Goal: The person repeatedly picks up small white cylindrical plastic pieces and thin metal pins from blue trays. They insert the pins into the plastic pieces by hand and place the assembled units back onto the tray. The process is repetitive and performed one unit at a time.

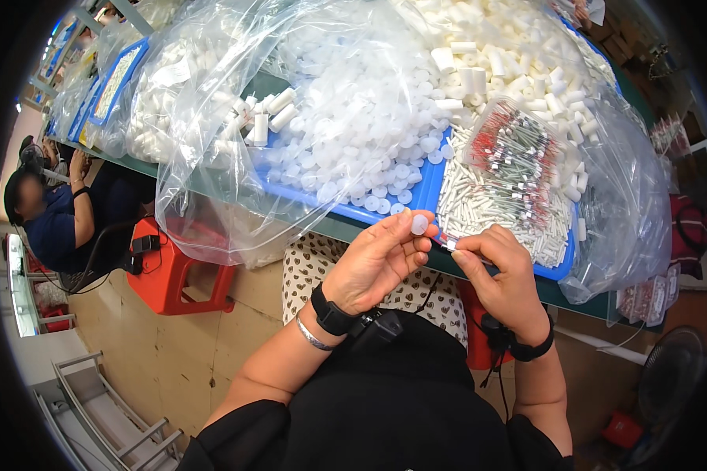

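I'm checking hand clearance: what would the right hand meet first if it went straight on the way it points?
The right hand would probably meet the left hand first, with its translucent disc; depth is hard to judge.

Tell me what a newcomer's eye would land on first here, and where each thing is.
Probably first, the big heap of translucent discs at top centre, with a red-and-silver bundle of small parts to its right. Below them, near the centre, the left hand pinches a single disc beside the right hand. The bright red stool stands out at left.
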Motion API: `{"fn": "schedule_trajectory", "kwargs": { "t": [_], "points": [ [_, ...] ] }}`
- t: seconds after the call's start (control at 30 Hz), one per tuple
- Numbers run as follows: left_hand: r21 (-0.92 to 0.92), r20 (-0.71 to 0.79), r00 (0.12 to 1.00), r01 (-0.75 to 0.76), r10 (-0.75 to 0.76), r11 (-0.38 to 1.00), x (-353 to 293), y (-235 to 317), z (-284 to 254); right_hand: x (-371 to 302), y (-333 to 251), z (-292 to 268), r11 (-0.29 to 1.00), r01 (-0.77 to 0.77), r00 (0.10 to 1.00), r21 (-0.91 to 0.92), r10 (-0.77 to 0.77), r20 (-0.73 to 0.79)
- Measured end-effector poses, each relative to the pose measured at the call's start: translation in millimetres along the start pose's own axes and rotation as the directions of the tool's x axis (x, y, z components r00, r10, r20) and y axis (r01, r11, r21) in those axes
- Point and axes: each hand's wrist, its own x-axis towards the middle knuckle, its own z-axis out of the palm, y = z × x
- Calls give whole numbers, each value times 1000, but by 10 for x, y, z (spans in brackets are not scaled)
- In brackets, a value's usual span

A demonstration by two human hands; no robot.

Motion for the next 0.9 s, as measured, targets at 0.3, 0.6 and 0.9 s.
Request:
{"fn": "schedule_trajectory", "kwargs": {
  "t": [0.3,0.6,0.9],
  "points": [
    [221,-75,994,-57,75,974,7,-30,37,-5,-46,-11,997,-38,999,-67,36,-33],
    [291,-132,988,-43,85,956,2,-59,68,18,-87,-53,945,128,989,-302,-142,-26],
    [83,-13,1000,5,-4,997,39,-301,27,-97,4,261,997,3,978,-73,-18,-207]
  ]
}}
